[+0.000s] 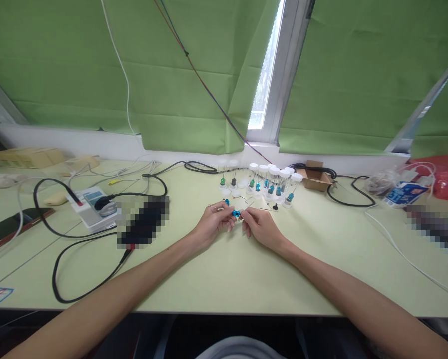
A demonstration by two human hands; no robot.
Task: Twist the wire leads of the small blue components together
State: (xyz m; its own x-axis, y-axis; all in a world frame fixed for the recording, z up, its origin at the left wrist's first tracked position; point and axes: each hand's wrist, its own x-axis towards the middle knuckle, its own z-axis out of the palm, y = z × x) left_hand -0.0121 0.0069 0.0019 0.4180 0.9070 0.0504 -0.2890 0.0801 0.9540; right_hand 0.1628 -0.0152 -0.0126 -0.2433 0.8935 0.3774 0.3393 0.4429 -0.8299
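My left hand is closed, with thumb and fingertips pinching a small shiny blue part. At the right end of that part, my right hand is closed in a pinch; whatever lies between its fingertips is too small to make out. Another blue piece shows just above the left fingers. Beyond both hands stand several clear tubes with white lids, holding blue or green parts. A small black piece and a thin L-shaped metal rod lie on the table near the right hand.
An opened cardboard box sits right of the tubes. Leftward on the pale green table are a white power strip, black cables and a blurred-out dark object. A blue-and-white packet lies at right.
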